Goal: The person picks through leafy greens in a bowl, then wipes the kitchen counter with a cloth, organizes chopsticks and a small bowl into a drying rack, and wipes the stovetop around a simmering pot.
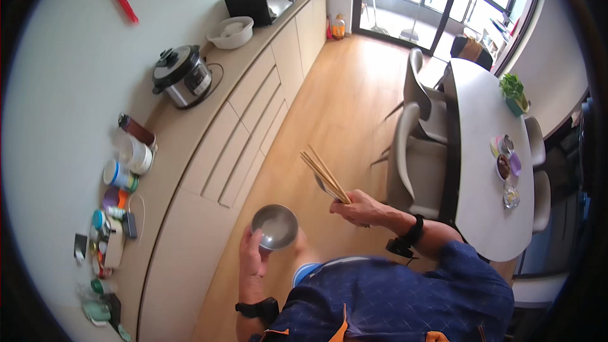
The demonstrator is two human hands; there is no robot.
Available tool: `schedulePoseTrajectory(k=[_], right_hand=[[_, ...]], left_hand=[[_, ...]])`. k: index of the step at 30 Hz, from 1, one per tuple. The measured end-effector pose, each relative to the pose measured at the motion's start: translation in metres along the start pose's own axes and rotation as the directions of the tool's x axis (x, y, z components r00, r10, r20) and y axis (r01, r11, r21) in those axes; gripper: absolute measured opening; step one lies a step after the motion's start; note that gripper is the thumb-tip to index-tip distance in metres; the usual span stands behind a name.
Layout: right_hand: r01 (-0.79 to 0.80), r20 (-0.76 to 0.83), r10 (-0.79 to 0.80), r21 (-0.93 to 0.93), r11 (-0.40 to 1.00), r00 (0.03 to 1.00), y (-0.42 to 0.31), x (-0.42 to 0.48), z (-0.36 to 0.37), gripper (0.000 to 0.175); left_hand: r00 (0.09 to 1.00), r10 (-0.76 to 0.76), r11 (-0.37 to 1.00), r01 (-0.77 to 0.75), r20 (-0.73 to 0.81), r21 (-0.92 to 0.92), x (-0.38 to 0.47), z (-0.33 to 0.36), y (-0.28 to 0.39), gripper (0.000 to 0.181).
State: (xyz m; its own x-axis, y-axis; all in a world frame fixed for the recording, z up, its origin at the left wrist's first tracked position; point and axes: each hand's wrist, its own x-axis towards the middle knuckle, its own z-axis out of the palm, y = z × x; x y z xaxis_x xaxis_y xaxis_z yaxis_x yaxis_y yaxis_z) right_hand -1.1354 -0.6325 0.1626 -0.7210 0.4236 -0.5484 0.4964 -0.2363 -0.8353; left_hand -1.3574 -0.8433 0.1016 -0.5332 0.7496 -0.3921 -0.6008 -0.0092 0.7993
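Observation:
A round stainless steel bowl (275, 226) is held by its near-left side in my left hand (254, 254), thumb on the rim. Its inside looks bare, though glare blurs the bottom. My right hand (358, 209) grips a bundle of wooden chopsticks (323, 173) that point up and to the left. Along with them it holds a metal utensil (323, 183), perhaps a spoon, partly hidden behind the sticks. Both hands are in front of my body above the wooden floor, apart from each other.
Left, a long sideboard (190, 147) carries an electric pressure cooker (183, 76), a white basin (231, 33), a microwave (263, 0) and several jars. Right, chairs (408, 161) line a white dining table (479, 152) bearing a potted plant (513, 92) and small dishes. A glass door (403, 4) stands ahead.

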Motion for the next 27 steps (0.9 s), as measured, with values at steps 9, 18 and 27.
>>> schedulePoseTrajectory(k=[9,18,27], right_hand=[[-0.017,-0.194,0.032,0.081,0.997,0.980,-0.098,0.154,-0.070,0.027],[0.102,-0.123,-0.130,-0.212,0.972,0.984,-0.260,0.399,-0.189,0.030],[0.188,0.101,-0.158,-0.576,0.796,0.982,-0.438,0.679,-0.253,0.029]], left_hand=[[0.969,-0.109,0.993,0.095,0.223,0.072,0.223,0.017,0.108,0.033],[0.988,-0.032,0.998,0.022,0.152,0.066,0.379,0.038,0.167,0.039],[0.983,-0.020,1.000,0.019,-0.181,-0.008,0.510,0.084,0.191,0.040]])
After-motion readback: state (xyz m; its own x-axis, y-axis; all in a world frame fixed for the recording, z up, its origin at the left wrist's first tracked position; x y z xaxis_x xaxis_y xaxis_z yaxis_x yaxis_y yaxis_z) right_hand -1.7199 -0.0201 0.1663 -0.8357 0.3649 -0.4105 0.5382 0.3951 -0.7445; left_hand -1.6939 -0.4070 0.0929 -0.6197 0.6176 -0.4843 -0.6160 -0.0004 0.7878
